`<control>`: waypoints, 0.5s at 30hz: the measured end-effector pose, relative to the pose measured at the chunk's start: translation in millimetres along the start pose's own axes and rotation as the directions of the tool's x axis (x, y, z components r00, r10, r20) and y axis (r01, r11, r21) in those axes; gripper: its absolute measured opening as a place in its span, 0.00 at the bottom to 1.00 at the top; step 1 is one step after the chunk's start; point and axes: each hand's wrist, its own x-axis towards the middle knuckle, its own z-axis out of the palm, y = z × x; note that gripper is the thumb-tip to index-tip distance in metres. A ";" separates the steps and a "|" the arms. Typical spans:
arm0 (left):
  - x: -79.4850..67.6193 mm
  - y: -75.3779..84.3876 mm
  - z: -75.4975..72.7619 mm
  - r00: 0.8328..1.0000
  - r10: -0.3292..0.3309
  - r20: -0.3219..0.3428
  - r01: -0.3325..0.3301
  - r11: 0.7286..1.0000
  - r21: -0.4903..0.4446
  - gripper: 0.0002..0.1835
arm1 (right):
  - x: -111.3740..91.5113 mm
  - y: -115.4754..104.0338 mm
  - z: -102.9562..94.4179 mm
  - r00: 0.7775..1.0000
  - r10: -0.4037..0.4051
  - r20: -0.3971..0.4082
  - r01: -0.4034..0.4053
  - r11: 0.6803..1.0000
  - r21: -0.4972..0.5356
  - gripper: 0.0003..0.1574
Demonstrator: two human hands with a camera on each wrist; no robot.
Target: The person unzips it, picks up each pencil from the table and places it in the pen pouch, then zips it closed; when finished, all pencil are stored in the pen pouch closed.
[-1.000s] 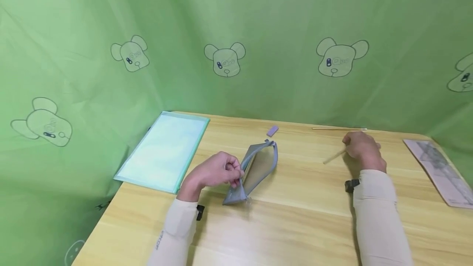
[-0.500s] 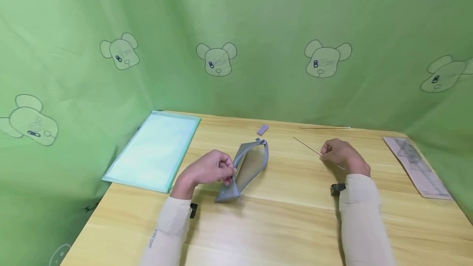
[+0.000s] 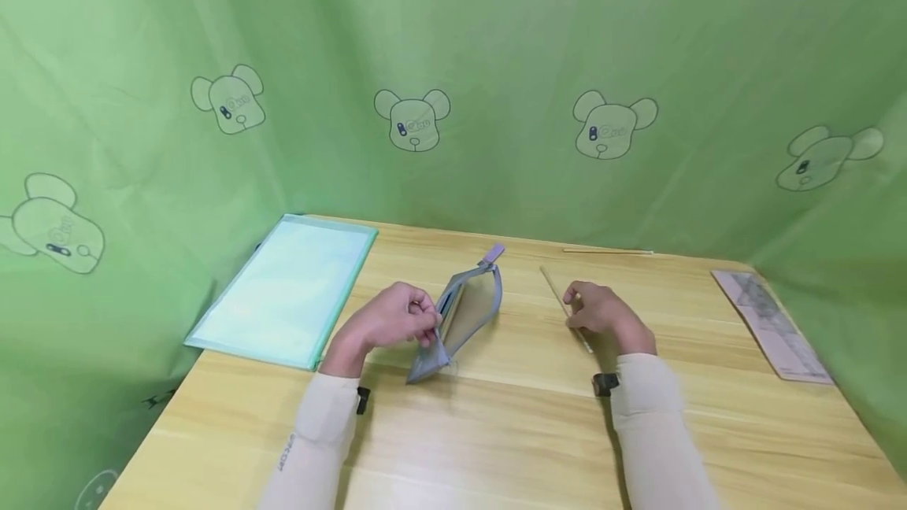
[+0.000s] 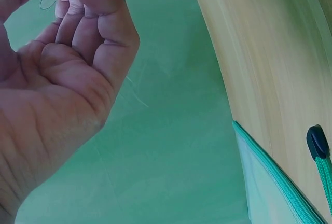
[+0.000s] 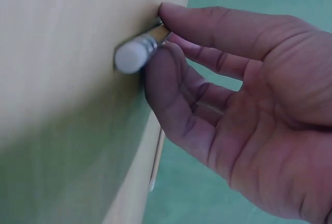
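My left hand (image 3: 393, 317) pinches the near-left rim of a grey zip pencil pouch (image 3: 477, 305), whose mouth gapes toward the right. A long thin light-brown item shows inside it along the left wall. Right of the pouch, my right hand (image 3: 601, 313) holds a wooden pencil (image 3: 554, 288) between thumb and fingers. The pencil lies slantwise close over the table, with its white eraser end (image 5: 130, 58) toward me in the right wrist view. In the left wrist view the fingertips of the left hand are cut off at the top edge.
A purple eraser (image 3: 494, 253) lies at the pouch's far end. Another pencil (image 3: 608, 251) lies along the table's back edge. A teal-edged zip folder (image 3: 283, 290) lies at the left, and a flat pink patterned piece (image 3: 772, 329) at the right. Green cloth stands behind.
The right hand has moved left toward the pouch with the pencil, which has swung round so its eraser end points toward me. The left hand keeps its hold on the pouch; the view has shifted a little.
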 end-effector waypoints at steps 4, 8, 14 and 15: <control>0.6 -0.2 0.4 1.000 0.002 -0.015 -0.002 1.000 -0.008 0.08 | 4.5 -23.5 15.6 1.000 -0.006 -0.005 0.006 1.000 -0.028 0.25; 0.4 -0.3 -1.4 1.000 0.006 -0.016 -0.006 1.000 -0.012 0.08 | 9.4 -43.4 28.1 1.000 -0.002 -0.005 0.002 1.000 -0.031 0.29; -0.1 -1.0 -2.5 1.000 0.003 -0.027 -0.004 0.999 -0.034 0.08 | 9.2 -51.4 31.6 1.000 0.020 0.002 -0.020 0.999 0.050 0.28; -0.4 -0.9 -2.5 1.000 0.002 -0.029 -0.003 0.999 -0.036 0.08 | 8.1 -51.3 29.9 1.000 0.025 0.001 -0.025 0.997 0.077 0.28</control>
